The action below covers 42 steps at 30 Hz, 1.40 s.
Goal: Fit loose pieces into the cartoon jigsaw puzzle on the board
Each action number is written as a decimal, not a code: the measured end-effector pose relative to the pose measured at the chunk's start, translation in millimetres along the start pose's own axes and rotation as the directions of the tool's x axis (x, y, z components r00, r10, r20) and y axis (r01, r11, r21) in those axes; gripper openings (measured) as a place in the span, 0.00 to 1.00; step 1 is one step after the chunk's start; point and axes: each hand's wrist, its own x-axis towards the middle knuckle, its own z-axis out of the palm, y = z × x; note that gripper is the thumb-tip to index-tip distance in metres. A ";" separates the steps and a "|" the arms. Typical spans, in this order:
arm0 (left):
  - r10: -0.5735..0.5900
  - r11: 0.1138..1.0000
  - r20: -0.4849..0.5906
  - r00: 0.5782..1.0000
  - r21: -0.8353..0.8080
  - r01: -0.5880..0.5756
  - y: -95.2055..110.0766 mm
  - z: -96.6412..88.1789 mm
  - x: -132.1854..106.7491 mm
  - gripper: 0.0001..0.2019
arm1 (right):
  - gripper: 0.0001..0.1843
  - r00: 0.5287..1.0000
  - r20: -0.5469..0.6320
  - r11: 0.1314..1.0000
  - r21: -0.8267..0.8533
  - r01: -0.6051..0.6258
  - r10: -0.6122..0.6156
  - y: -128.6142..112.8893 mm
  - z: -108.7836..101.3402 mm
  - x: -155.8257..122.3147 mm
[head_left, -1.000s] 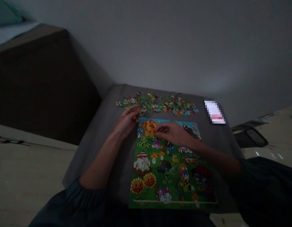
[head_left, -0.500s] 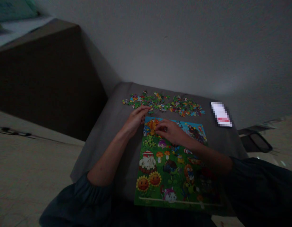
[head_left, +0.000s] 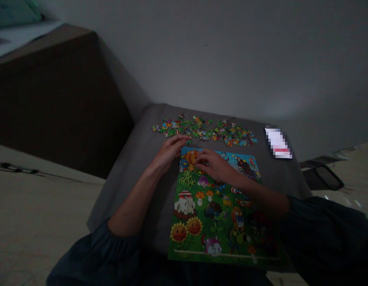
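A jigsaw puzzle board (head_left: 190,202) with bright cartoon plants and characters on green and blue lies before me, its long side running away from me. Over its upper left part, my right hand (head_left: 214,165) is closed, thumb and forefinger pinched close to the orange figure; whatever is between the fingertips is too small to make out. My left hand (head_left: 172,149) is at the board's upper left corner, fingers pressed together and pointing right. Its fingertips are beside the nearest loose puzzle pieces (head_left: 202,129), and what they hold, if anything, is hidden.
The board and pieces lie on a grey cloth-covered surface (head_left: 127,178) against a pale wall (head_left: 219,71). A phone with a lit, blurred screen (head_left: 278,143) lies at the right. A dark-sided cabinet (head_left: 53,99) stands at the left. The room is dim.
The view has shifted very slightly. Both hands stay in nearly the same place and pose, and the board and loose pieces look unchanged.
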 end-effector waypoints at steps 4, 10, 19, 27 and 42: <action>0.059 0.984 0.034 0.998 0.165 -0.064 -0.1 -2.4 -0.1 0.13 | 0.07 0.995 0.020 0.992 -0.074 0.100 -0.098 -3.3 -3.3 -9.3; 0.096 0.883 0.182 0.979 0.438 -0.168 -0.1 -10.9 -4.6 0.09 | 0.14 0.978 0.079 0.958 -0.201 0.204 -0.191 -4.9 -7.0 -29.9; 0.144 0.776 0.298 0.944 0.558 -0.295 -0.9 -8.3 -10.0 0.17 | 0.14 0.969 0.120 0.923 -0.300 0.242 -0.215 -2.7 -7.1 -37.4; 0.164 0.740 0.339 0.926 0.579 -0.343 -2.5 -4.2 -10.2 0.14 | 0.14 0.969 0.139 0.921 -0.306 0.239 -0.206 -1.1 -7.0 -40.0; 0.155 0.732 0.332 0.930 0.593 -0.334 -4.9 -6.4 -9.0 0.13 | 0.16 0.970 0.161 0.913 -0.336 0.229 -0.184 -3.2 -6.2 -37.2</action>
